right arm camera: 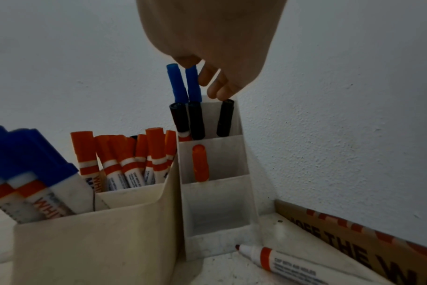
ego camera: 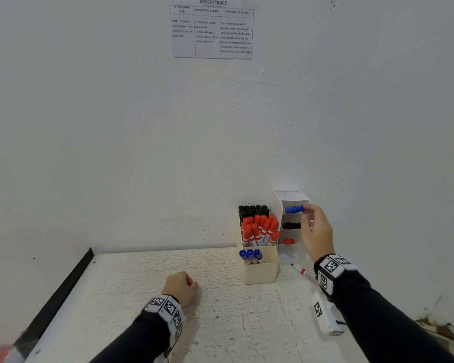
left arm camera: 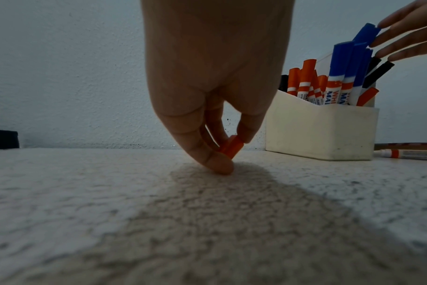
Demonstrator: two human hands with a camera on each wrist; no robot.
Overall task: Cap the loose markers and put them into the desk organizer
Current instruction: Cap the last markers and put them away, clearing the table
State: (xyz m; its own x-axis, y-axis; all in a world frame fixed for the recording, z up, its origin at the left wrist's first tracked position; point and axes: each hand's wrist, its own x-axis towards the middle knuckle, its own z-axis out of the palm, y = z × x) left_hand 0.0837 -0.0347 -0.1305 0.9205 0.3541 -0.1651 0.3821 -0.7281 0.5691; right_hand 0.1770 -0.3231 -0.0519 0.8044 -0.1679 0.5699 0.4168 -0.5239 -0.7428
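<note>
A person's left hand (ego camera: 182,286) rested low on the speckled white worktop (ego camera: 220,323) in the lower centre of the head view, its fingers (left arm camera: 217,164) curled and pinching a small orange-red cap (left arm camera: 232,147) just above the surface. The right hand (ego camera: 316,233), at the right of the frame, reached to the top compartment of a tall white tiered organizer (ego camera: 290,196) standing against the wall. Its fingers (right arm camera: 215,88) were loosely extended, the tips touching the blue caps of the markers (right arm camera: 183,84) standing there; whether they pinched one could not be told from the frames.

In the right wrist view, black-capped markers (right arm camera: 197,119) filled the tier below the blue ones, a single orange-capped marker (right arm camera: 200,164) stood in the next, and the lowest compartment showed only its walls. Just left of the tiered unit sat a cream desk organizer (ego camera: 260,271) holding black markers at the back, a crowd of orange markers (ego camera: 260,229) in the middle and three blue markers (ego camera: 250,255) in front.

An uncapped marker with an orange band (ego camera: 303,272) lay flat on the worktop at the right, near the foot of the tiered organizer and partly behind the right wrist. A printed sheet (ego camera: 212,32) hung on the wall at the top of the frame.
</note>
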